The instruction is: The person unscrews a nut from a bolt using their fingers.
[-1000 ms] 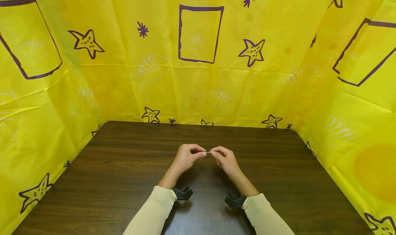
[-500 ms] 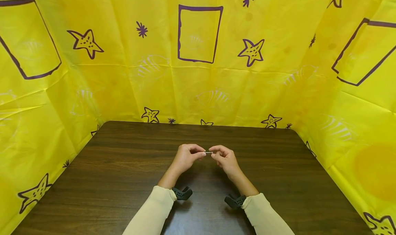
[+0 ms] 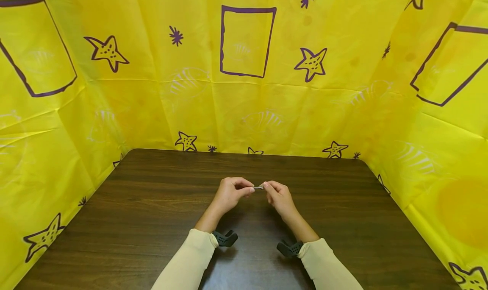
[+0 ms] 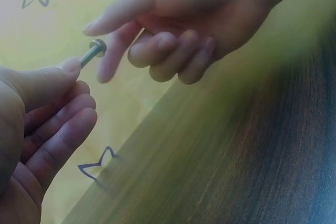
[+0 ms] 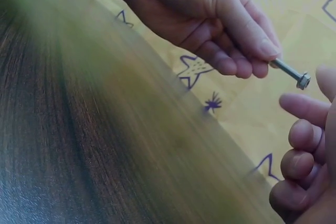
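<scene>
Above the desk point(image 3: 114, 230), the left hand point(image 3: 227, 195) pinches a metal bolt point(image 5: 288, 71), long axis roughly parallel to the desk's far edge, head toward the right hand point(image 3: 281, 199), whose thumb and index finger stand apart; patterned yellow cloth point(image 3: 236, 99) rises behind the desk.

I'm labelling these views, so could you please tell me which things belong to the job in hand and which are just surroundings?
Belongs to the job:
small bolt
left hand, pinching the bolt
right hand, fingertips by the bolt's wider end

Just surroundings:
dark table
yellow patterned backdrop
dark wristbands, worn
</scene>
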Available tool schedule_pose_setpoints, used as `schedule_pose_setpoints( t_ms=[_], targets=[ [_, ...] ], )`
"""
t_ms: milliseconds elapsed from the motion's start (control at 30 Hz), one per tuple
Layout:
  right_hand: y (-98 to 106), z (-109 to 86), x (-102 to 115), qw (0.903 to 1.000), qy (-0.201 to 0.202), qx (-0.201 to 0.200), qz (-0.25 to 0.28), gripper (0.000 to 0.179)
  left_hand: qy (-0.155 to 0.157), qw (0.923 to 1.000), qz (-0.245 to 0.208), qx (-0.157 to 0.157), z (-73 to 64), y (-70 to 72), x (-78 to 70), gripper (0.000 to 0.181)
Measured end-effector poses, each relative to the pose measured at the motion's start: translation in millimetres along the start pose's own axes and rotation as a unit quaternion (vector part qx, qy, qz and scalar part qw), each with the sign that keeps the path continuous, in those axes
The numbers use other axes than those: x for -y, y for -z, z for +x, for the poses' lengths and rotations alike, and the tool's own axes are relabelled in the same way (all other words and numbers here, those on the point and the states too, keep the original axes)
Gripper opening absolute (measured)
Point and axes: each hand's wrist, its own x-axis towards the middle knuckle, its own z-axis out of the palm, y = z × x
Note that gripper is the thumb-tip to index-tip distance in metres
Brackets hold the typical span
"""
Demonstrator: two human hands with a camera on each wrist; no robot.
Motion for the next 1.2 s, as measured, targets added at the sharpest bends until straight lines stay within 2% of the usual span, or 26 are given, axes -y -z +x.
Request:
schedule_pose_setpoints(
  t_ms=[167, 400, 567, 733, 833, 1033, 1200],
  targets=[
    [-2, -4.1, 12, 0.9995, -0.018, 0.008, -0.024, 0.029, -0.008, 1.0000, 0.003, 0.003, -0.7, -0.2, -0.5, 0.006],
    [-3, -5.7, 15, 0.9998, -0.012, 0.012, 0.007, 0.019, -0.007, 0.9999, -0.008, -0.002, -0.3, -0.5, -0.2, 0.006],
    [1, -1.0, 0, 0.9992, -0.003, 0.018, 0.034, 0.015, -0.003, 0.9997, -0.022, -0.001, 0.0, -0.2, -0.3, 0.006],
    [4, 3.4, -17, 0.9983, 0.000, 0.019, 0.055, 0.018, -0.024, 0.9996, -0.017, -0.001, -0.1, -0.3, 1.7, 0.005],
    [3, 3.7, -19, 0.9983, 0.005, 0.014, 0.057, 0.017, -0.032, 0.9994, -0.013, -0.002, -0.3, -0.5, 2.6, 0.005],
    [2, 3.1, -18, 0.9972, 0.019, 0.015, 0.071, 0.018, -0.010, 0.9998, -0.018, -0.005, 0.0, -0.6, 1.4, 0.006],
    [3, 2.7, -18, 0.9959, 0.034, 0.020, 0.082, 0.020, -0.009, 0.9998, -0.015, -0.007, 0.6, -0.3, 1.4, 0.008]
  ],
)
